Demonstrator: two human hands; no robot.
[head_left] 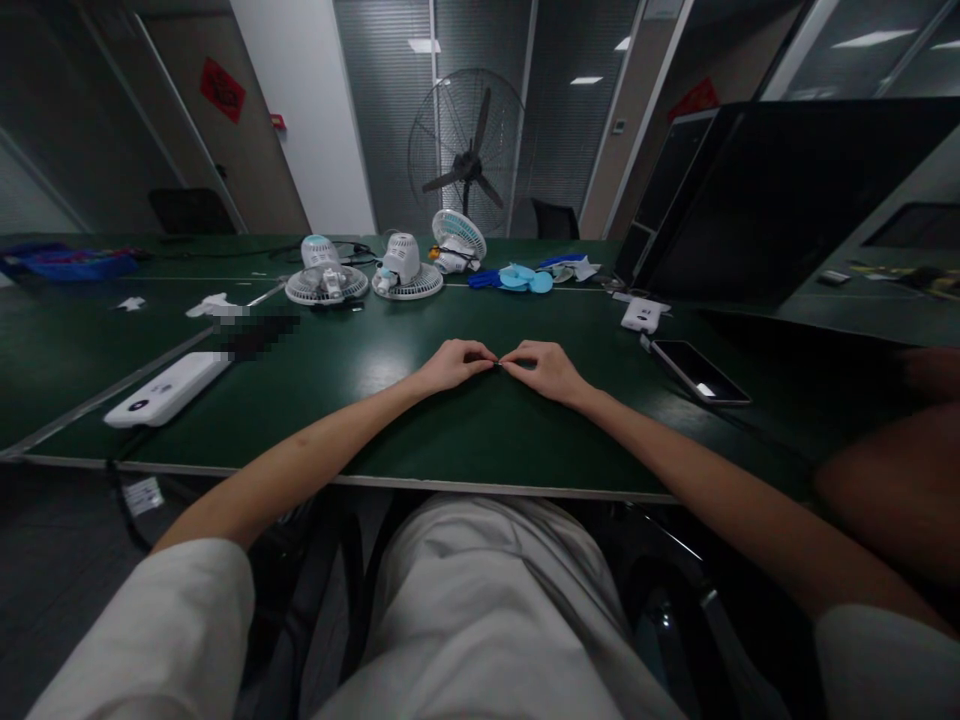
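Observation:
My left hand (454, 366) and my right hand (546, 370) meet fingertip to fingertip just over the green table (420, 440). Thumb and forefinger are pinched together on each hand. Between the two pinches shows a tiny, thin, shiny piece (499, 362), too small to name. Both hands seem to hold an end of it. Beyond them lie light blue fan blades (525, 279) and small white fans: one face down (327, 284), another beside it (407, 282), and a third tilted up (459, 238).
A white power strip (169, 390) lies at left. At right are a phone (699, 370), a small white device (643, 315) and a large black monitor (795, 200). Another person's arm (900, 480) reaches in at the right edge. A blue tray (82, 264) sits far left.

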